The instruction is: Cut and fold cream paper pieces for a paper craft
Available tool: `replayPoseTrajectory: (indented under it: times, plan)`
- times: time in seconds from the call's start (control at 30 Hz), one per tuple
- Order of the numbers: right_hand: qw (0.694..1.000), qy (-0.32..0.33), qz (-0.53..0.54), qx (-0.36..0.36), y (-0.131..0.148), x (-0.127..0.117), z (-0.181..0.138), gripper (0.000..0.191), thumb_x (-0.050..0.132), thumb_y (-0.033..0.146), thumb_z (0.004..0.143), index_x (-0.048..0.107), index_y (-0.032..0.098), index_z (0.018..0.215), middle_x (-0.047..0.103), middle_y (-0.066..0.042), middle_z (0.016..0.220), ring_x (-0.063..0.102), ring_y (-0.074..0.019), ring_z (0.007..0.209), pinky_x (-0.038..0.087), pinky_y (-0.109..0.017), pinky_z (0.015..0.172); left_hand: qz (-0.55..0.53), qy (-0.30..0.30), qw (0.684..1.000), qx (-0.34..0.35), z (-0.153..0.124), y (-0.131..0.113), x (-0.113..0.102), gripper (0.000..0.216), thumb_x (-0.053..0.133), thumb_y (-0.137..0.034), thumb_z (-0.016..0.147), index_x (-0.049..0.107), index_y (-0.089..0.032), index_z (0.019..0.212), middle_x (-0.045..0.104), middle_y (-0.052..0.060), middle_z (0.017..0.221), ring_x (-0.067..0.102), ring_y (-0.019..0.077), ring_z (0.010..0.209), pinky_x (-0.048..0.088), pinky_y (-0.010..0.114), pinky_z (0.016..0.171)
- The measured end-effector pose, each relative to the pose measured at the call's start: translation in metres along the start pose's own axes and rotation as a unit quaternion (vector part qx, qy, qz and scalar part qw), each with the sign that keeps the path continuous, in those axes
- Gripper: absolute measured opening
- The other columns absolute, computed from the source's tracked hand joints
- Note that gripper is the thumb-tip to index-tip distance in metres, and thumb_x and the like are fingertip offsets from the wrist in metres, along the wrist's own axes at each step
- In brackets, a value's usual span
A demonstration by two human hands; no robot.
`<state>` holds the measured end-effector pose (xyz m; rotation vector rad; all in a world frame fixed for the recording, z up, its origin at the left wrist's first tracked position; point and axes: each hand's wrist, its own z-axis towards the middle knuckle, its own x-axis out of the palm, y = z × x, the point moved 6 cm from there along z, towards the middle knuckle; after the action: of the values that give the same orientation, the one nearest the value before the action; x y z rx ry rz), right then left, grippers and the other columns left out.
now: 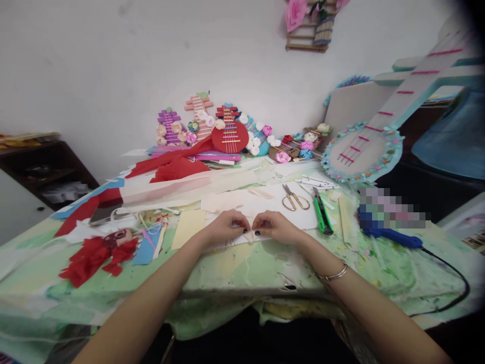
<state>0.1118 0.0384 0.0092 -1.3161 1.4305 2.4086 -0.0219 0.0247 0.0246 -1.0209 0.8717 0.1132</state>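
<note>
Close together at the front middle of the table, my left hand (227,226) and my right hand (276,226) pinch a small piece of pale crepe paper (250,236) between their fingertips. Most of it is hidden by the fingers. Under and behind the hands lies white paper (261,202) with pale crepe strips (260,193) on it. Gold-handled scissors (290,201) lie beyond my right hand, blades pointing away. A green utility knife (323,216) rests to their right. Left of my left hand is a cream paper sheet (188,228).
Crumpled red crepe paper (85,260) and blue paper (146,248) lie on the left. A blue glue gun (394,236) with a cord sits at the right. Decorated paper lutes (230,135) lean along the wall; a large pale blue one (364,146) stands at right.
</note>
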Motion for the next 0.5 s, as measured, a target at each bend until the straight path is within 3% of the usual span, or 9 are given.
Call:
replayPoseTrajectory:
  times: [0.5]
  plan:
    - [1.0,-0.014,-0.005,0.003,-0.0005,0.0006,0.0005,0.009,0.061,0.016,0.07,0.064,0.016,0.079,0.064,-0.001,0.072,0.056,-0.0124,0.067,0.041,-0.023,0.064,0.005,-0.002,1.0,0.009,0.0002,0.0038,0.0001,0.023,0.051,-0.005,0.067,0.068,-0.017,0.077,0.065,0.001,0.075,0.057,0.0137,0.076,0.042,0.023,0.072]
